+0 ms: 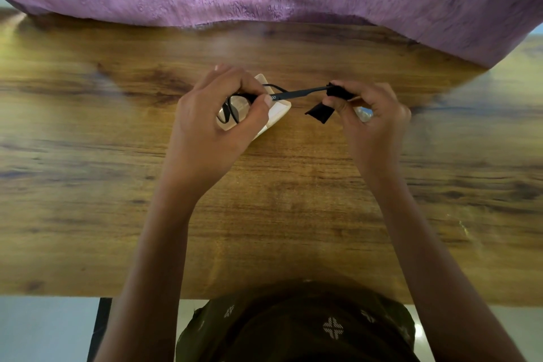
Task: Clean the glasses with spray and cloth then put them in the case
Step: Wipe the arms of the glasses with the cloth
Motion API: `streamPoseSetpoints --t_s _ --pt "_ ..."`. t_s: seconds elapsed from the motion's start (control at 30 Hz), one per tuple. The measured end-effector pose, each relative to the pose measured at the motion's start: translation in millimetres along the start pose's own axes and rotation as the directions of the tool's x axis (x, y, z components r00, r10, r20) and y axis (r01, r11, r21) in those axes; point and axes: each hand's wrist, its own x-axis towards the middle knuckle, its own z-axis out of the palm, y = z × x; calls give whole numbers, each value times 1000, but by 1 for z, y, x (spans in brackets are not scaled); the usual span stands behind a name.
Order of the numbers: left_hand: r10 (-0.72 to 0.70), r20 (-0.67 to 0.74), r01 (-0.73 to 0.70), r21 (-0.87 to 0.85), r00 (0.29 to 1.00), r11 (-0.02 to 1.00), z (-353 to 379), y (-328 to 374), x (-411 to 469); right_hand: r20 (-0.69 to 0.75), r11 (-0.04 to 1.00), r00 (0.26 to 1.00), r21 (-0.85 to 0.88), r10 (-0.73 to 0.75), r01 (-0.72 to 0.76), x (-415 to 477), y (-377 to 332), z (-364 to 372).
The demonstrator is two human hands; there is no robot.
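- Glasses (282,96) are up off the table (293,214), held between both hands just above the pale case (279,114), with one arm stretched out to the right.
- Risk one: that arm is being pulled sideways from its tip. Tug too hard and the hinge could strain or bend.
- Risk two: the left grip sits right by the lens, so a slipping finger could smear it.
- Risk three: the picture is blurred with motion. A fast wipe could yank the frame loose and drop it onto the case or the wood.
- Left hand (217,120): fingers curled over the front of the frame, thumb pressed at the hinge, a firm clasp.
- Right hand (373,120): fingers closed, pinching the black cloth (320,113) round the arm's tip, with a loose flap hanging below.
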Motion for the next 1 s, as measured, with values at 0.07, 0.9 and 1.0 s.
streamPoseSetpoints --t_s 0.07,0.9,1.0 --pt "-3 3 3 -6 1000 1000 0 0 0 3 1000 1000 6 16 -16 -1 3 0" --pt "-319 -87 270 -355 944 895 8 7 11 410 795 896 479 172 -372 -20 -56 11" --pt "-335 -49 296 -358 941 885 13 11 12 385 800 901 467 199 -376 -21 -56 14"
